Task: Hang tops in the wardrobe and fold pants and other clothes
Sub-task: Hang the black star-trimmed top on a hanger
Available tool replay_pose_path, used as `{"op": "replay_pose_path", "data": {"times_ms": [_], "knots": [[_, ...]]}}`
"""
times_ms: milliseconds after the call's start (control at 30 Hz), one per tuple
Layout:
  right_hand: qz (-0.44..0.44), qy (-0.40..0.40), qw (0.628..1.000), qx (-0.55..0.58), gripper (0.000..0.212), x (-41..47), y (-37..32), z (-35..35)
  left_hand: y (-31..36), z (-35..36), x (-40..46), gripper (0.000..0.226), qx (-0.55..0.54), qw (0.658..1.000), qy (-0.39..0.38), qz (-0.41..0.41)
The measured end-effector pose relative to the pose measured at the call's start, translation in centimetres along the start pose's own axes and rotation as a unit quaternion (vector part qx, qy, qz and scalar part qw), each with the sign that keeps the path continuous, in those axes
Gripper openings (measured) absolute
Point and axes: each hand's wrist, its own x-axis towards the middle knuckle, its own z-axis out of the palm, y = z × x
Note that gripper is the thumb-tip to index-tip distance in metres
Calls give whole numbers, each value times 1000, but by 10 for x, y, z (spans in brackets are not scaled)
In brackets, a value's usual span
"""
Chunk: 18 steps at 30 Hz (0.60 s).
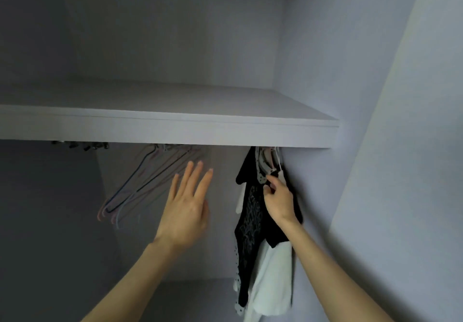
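Observation:
Inside the wardrobe, a black top with a pale print [250,219] hangs at the far right under the shelf, with a white top [271,279] and a dotted garment [236,294] beside it. My right hand [279,200] pinches the black top near its shoulder, by the hanger's end. My left hand [186,208] is raised in the middle of the wardrobe with straight, spread fingers, holding nothing. Several bare wire hangers [140,186] hang tilted to its left.
A white shelf [175,126] runs across above the hanging space and hides the rail. The wardrobe's right wall [375,121] stands close behind the hung clothes. A row of dark clips or hooks [80,145] shows under the shelf at left.

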Motion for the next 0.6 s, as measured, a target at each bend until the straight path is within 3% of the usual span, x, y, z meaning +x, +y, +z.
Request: {"op": "replay_pose_path", "data": {"times_ms": [100,267,467,600], "knots": [[67,-67,996,1,34,-47,13,-23,16,18,-37,54,-107,991,-71,-30],[182,-91,979,25,28,-151,32,-57,37,39,-91,48,-225,958,-179,13],[275,-32,960,53,31,-285,50,-75,70,53,-153,41,-317,893,-295,122],[334,45,940,45,30,-398,60,-95,112,47,-217,40,-349,824,-389,219]]}}
